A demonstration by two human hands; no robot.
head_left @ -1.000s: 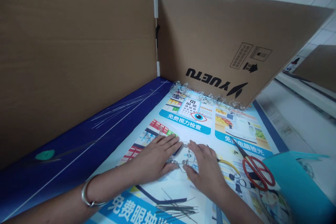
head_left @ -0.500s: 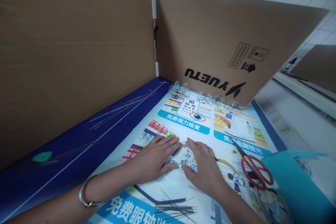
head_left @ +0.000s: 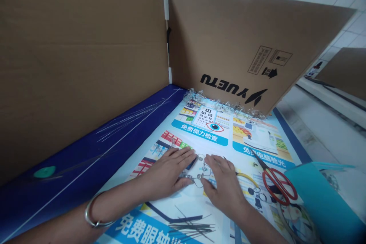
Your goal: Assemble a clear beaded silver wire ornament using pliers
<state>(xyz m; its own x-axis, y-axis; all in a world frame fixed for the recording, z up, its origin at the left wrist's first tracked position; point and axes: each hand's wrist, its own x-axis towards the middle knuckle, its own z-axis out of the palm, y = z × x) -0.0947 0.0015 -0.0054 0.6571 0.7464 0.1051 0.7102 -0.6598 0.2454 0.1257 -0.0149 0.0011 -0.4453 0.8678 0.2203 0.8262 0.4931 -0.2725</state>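
Shifted slightly rightward, the right hand (head_left: 224,183) leaves more of the thin, clear-beaded wire loop (head_left: 199,176) exposed beside the flat left hand (head_left: 168,169) on the blue-and-white printed sheet (head_left: 217,207); both grips are unclenched.

One head-worn camera looks forward and down, from close above, at the hands (head_left: 172,170).

Your thin wire piece (head_left: 204,168) with small clear beads (head_left: 199,176) is lying in loops at the frame's lower centre.
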